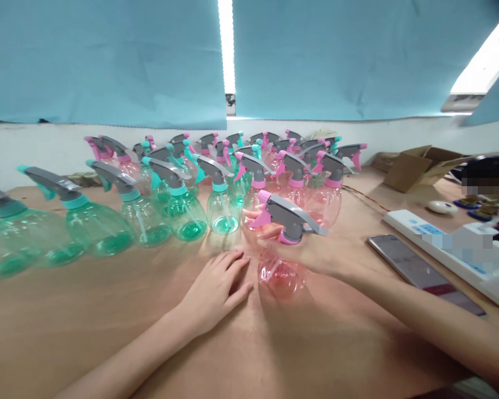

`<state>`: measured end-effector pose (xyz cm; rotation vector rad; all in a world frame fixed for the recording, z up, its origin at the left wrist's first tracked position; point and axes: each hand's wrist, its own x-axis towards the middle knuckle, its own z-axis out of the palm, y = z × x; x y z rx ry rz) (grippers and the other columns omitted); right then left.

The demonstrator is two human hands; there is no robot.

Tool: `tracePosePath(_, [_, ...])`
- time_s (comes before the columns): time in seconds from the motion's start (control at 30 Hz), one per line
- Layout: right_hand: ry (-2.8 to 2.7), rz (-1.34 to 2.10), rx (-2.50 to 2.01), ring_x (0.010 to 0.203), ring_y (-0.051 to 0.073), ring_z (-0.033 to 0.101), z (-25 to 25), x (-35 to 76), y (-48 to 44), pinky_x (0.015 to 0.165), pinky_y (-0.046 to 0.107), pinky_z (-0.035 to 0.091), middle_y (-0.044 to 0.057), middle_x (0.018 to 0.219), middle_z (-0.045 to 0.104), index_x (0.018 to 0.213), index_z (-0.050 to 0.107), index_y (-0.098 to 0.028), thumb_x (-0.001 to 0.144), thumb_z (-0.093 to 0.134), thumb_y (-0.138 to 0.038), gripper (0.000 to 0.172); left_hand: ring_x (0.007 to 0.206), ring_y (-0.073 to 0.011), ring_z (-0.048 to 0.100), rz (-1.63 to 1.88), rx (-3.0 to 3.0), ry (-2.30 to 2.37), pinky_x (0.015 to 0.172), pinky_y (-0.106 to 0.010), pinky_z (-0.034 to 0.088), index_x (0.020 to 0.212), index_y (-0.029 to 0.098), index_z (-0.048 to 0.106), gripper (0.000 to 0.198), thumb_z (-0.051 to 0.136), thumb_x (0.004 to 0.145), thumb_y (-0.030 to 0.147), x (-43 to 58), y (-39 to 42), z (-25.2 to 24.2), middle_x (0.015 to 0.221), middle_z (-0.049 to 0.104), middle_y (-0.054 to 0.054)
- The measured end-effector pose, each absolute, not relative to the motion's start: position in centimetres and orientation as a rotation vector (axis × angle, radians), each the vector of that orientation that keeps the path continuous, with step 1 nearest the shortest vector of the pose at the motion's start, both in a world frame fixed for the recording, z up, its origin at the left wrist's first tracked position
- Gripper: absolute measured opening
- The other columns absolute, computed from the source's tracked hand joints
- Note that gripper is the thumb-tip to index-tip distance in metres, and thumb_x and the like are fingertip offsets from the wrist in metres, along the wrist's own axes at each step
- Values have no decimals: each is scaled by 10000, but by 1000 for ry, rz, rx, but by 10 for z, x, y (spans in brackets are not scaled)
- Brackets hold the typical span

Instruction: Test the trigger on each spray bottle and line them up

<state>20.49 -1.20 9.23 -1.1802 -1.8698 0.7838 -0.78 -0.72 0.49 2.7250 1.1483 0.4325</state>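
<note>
lower centre, my left hand [216, 282] lies spread; i can't tell whether my right hand [306, 255] grips the pink bottle [280, 277], sprayer [289, 213] fitted, outside the bottle rows [186, 216].

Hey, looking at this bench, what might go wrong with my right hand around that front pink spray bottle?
Two things, perhaps. Your right hand reaches behind the front pink spray bottle, close to the pink bottles crowded at the back, so a knuckle might knock one over. And your right forearm lies alongside the phone, so a sideways swing could nudge it.
</note>
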Motion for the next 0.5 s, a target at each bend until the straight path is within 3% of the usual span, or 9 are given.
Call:
tracePosePath(0.07, [-1872,739,-1230,769,183,669,93,205,-13,722,308,572,-17,890,702,786,642,-257,728,640,-260,59,1254,-296,473,432,2722,1152,1034,-473,392,1288,152,532,403,485,954,373,-8,-7,5,1366,523,-137])
tracePosePath(0.17, [-1849,766,-1302,818,218,679,91,204,-15,746,348,576,-24,746,681,761,649,-264,700,729,-306,108,1248,-293,478,439,2718,1149,1029,-478,394,1280,173,532,384,479,958,377,-8,-7,4,1358,529,-130])
tracePosePath(0.3, [-1755,796,-1272,974,242,665,81,205,-19,857,405,548,0,937,717,962,670,-276,680,773,-329,304,1247,-301,477,429,2716,1152,1024,-489,395,1264,172,540,366,479,955,359,-8,-7,5,1355,527,-141])
tracePosePath(0.43, [-1806,760,-1226,895,237,662,62,211,-22,809,404,554,28,936,701,774,655,-232,669,781,-325,189,1250,-300,478,443,2727,1149,1018,-482,402,1227,187,568,330,484,953,350,-7,-7,5,1353,533,-130])
tracePosePath(0.5, [-1841,753,-1231,884,238,663,51,216,-24,799,410,554,36,938,694,815,641,-220,681,769,-340,221,1246,-298,483,453,2734,1151,1017,-476,404,1237,169,561,345,494,950,348,-7,-7,5,1341,542,-140])
